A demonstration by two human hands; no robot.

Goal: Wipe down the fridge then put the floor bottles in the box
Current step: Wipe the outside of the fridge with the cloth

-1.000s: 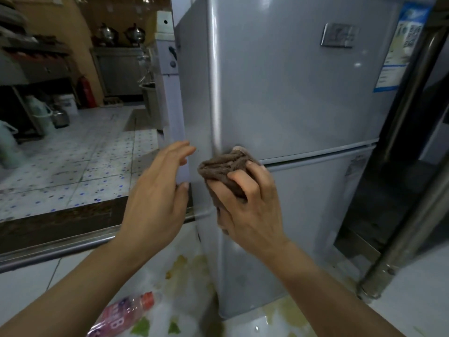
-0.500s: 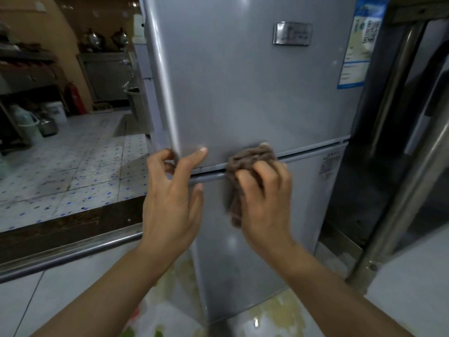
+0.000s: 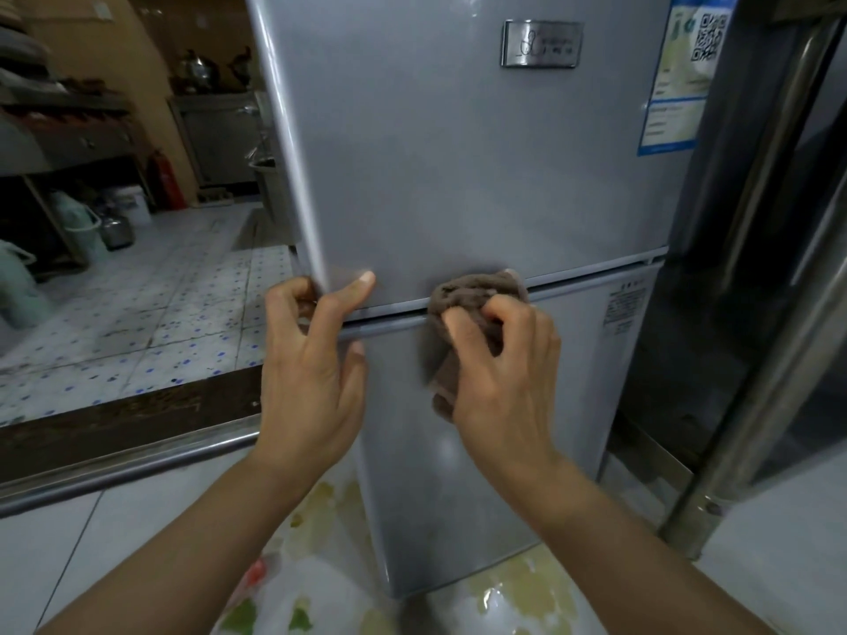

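Head view: the right hand (image 3: 499, 373) grips a bunched brown cloth (image 3: 463, 309) and presses it against the grey fridge (image 3: 458, 176) at the seam between upper and lower doors. Just left of it, the left hand (image 3: 311, 373) curls round the upper door's lower corner, thumb on the door's face.

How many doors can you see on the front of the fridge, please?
2. The upper door fills the top of the front, bearing a metal badge; the lower door sits below the seam where the right hand presses a brown cloth.
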